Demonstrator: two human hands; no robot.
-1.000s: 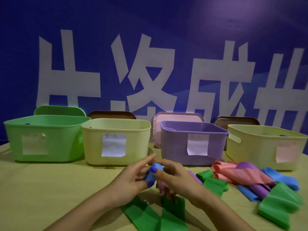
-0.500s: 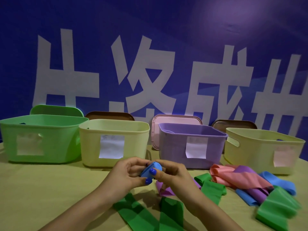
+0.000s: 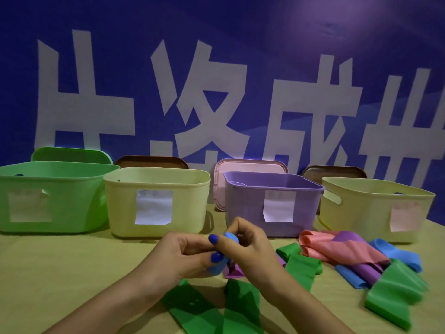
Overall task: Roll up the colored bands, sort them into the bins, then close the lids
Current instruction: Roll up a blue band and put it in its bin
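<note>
Both hands meet just above the tabletop (image 3: 48,273): the left hand (image 3: 185,256) and right hand (image 3: 250,249) each pinch the small blue band (image 3: 231,237) between curled fingers, probably to keep the roll tight so it cannot spring open. The four bins, among them the purple bin (image 3: 272,203), stand open behind, lids propped at the back, ready for sorting.

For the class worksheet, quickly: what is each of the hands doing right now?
Left hand: closed, pinching the small rolled blue rubber band.
Right hand: closed on the same band.
</note>
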